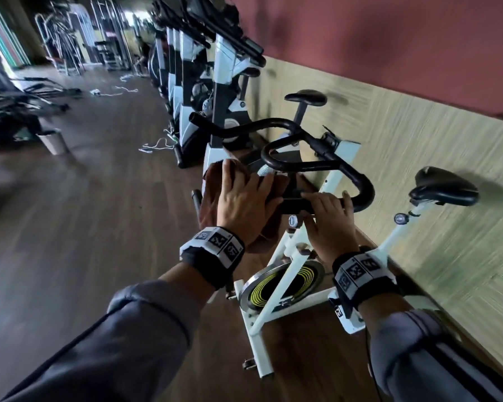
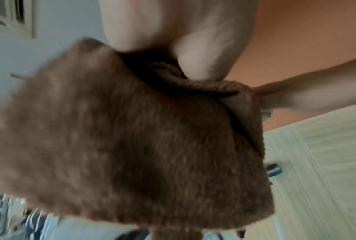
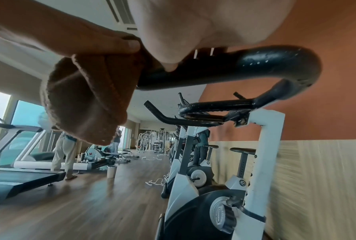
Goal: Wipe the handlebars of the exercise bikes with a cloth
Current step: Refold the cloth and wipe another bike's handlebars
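A white spin bike (image 1: pixel 291 256) stands before me with black looped handlebars (image 1: pixel 360 184). A brown terry cloth (image 1: pixel 208 195) is draped over the near left end of the bars. My left hand (image 1: pixel 253 192) lies on top of it and holds it there. In the left wrist view the cloth (image 2: pixel 142 138) fills the frame, pinched between thumb and finger. My right hand (image 1: pixel 328 204) grips the bare bar just right of the cloth, fingers curled over it. The right wrist view shows the cloth (image 3: pixel 91 100) bunched round the bar (image 3: pixel 275 65).
A second spin bike's handlebars (image 1: pixel 244 126) and a row of upright bikes (image 1: pixel 224 68) run along the wall (image 1: pixel 418 140) beyond. Cords (image 1: pixel 157 146) and a white bin (image 1: pixel 53 142) lie on the wooden floor. A treadmill (image 3: pixel 19 175) and a standing person (image 3: pixel 64 154) are across the room.
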